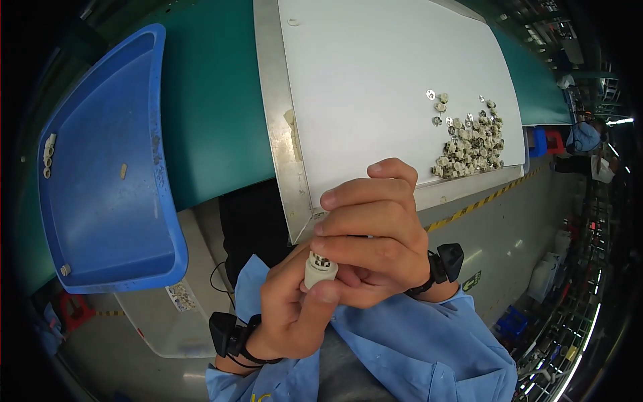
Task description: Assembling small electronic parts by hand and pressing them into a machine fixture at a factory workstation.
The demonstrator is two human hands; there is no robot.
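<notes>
Both my hands meet in front of my body around a small white cylindrical part (320, 271), which has a dark and silvery pattern near its upper end. My left hand (289, 301) grips its lower body, the thumb lying along its near side. The fingers of my right hand (375, 234) curl over the upper end and hide some of it; whether they hold a second piece there is hidden. Beyond my hands, on a white board (375, 80), lies a pile of small cream pieces with metal fittings (469, 147).
At left, a blue tray (100, 201) holds a few small white pieces (49, 155). Green table surface (211, 100) lies between tray and board. The board has a raised metal edge (274, 114). Below the tray stands a translucent bin (161, 328). A person (584, 137) is far right.
</notes>
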